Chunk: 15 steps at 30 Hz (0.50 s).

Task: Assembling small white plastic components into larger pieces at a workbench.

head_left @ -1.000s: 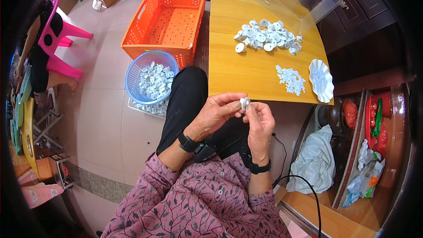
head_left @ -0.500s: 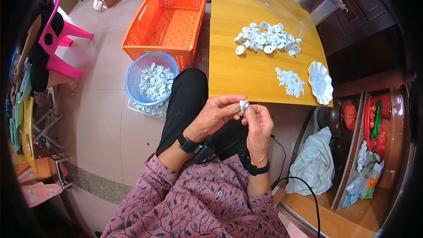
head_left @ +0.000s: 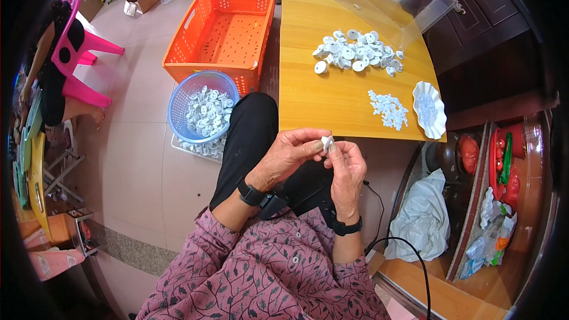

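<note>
While your hands meet just off the near edge of the yellow table (head_left: pixel 314 104), one white piece (head_left: pixel 328 141) sits between your fingertips.

Left hand (head_left: pixel 289 155): thumb and forefinger pinch the piece's left side. Right hand (head_left: pixel 348 169): thumb on its right side, other fingers curled in; their contact underneath is hidden, as is any smaller part in the piece. Judgement: best let the left pinch steady it and press squarely with the right thumb; a slanted push could twist or slip so small a thing, and a drop would land short of the table. Handy spot, probably: small pale bits (head_left: pixel 389 110) lie near the table's near right corner, a scalloped dish (head_left: pixel 438 125) at its right edge, similar white pieces (head_left: pixel 358 53) heaped farther back on it.
</note>
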### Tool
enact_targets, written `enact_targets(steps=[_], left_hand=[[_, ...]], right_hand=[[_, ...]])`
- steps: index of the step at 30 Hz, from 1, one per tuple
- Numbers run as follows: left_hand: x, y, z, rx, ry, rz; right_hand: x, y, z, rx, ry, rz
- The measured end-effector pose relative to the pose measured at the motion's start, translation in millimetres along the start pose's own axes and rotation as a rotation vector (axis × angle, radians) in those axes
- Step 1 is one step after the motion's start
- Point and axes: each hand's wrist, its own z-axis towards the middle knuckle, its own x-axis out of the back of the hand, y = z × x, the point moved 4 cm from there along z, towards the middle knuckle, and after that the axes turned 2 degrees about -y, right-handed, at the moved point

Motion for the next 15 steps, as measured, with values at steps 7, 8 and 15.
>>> enact_targets(steps=[7,8,15], left_hand=[[-1.8,3.9,-1.7,-0.017,0.008,0.077],[-2.1,4.0,-1.7,-0.017,0.009,0.077],[-3.4,3.9,-1.9,-0.037,0.006,0.140]], right_hand=[[0.9,3.1,-0.2,0.005,0.013,-0.042],[1.7,4.1,0.1,-0.002,0.013,-0.047],[4.2,10.6,0.3,-0.025,0.018,-0.068]])
